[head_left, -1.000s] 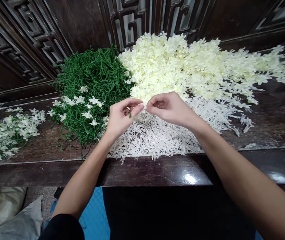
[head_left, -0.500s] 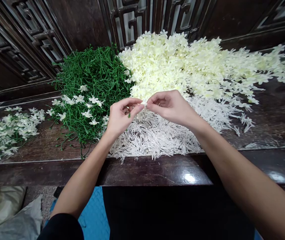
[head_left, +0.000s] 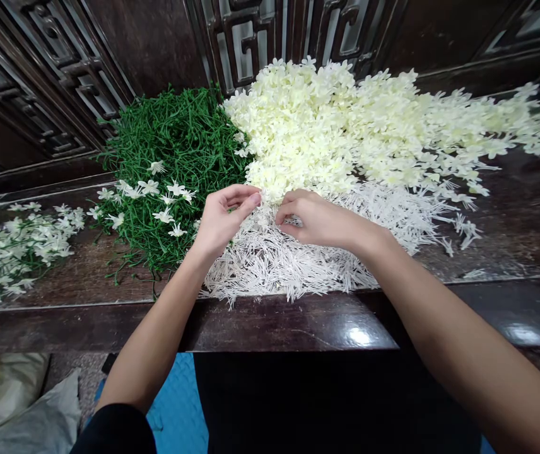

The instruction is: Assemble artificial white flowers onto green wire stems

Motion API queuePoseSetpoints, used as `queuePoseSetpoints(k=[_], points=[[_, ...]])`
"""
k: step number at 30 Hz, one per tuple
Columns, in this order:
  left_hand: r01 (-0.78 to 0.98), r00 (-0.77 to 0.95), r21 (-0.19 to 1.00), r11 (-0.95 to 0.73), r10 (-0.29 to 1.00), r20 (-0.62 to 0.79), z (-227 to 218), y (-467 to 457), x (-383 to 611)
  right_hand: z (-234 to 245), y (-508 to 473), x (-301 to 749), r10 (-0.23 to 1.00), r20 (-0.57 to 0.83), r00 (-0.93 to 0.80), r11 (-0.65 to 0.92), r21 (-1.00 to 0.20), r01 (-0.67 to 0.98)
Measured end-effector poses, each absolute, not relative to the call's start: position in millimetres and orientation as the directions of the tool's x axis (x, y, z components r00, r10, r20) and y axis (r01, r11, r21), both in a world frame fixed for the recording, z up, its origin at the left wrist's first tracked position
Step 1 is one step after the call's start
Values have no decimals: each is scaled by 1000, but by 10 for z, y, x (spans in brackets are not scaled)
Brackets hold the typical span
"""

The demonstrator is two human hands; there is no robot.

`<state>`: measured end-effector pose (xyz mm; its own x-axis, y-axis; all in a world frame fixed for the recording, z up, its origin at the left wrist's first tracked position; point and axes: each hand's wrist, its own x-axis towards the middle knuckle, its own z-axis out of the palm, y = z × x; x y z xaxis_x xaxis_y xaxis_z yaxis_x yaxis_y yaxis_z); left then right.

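Observation:
In the head view my left hand is closed in a pinch, thumb against the fingers, over the near edge of the cream blossoms. A small pale artificial flower at its fingertips barely stands out from the pile behind. To its right, my right hand hovers low over the white artificial stamens, fingers curled and thumb and fingertips close together. Whatever those tips hold is hidden. Behind both hands rises a heap of cream artificial blossoms. Left of them lies a mound of green plastic stems, with several assembled white flowers on it.
More assembled flowers lie at the far left of the dark wooden bench. A carved wooden panel closes off the back. Pale sacks and a blue textured surface show below the bench edge.
My hands have parted from the white flower they both pinched. The right hand has dropped onto the stamens; the left has shifted slightly left.

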<state>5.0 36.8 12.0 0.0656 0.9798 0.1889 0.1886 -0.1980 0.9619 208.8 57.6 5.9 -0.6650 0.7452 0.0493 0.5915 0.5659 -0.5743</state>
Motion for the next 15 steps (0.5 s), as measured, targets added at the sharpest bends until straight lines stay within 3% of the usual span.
queuePoseSetpoints(k=[3, 8, 12, 15], points=[[156, 59, 978, -136, 990, 128, 115, 369, 45, 105, 580, 2080, 761, 103, -641, 565, -591, 576], [118, 54, 987, -112, 993, 106, 98, 373, 29, 227, 568, 2067, 867, 170, -468, 436, -712, 550], [81, 77, 991, -103, 992, 96, 92, 381, 32, 254, 549, 2060, 846, 379, -376, 533, -633, 562], [79, 65, 993, -83, 995, 78, 106, 375, 46, 259, 536, 2051, 823, 385, -418, 560, -675, 480]])
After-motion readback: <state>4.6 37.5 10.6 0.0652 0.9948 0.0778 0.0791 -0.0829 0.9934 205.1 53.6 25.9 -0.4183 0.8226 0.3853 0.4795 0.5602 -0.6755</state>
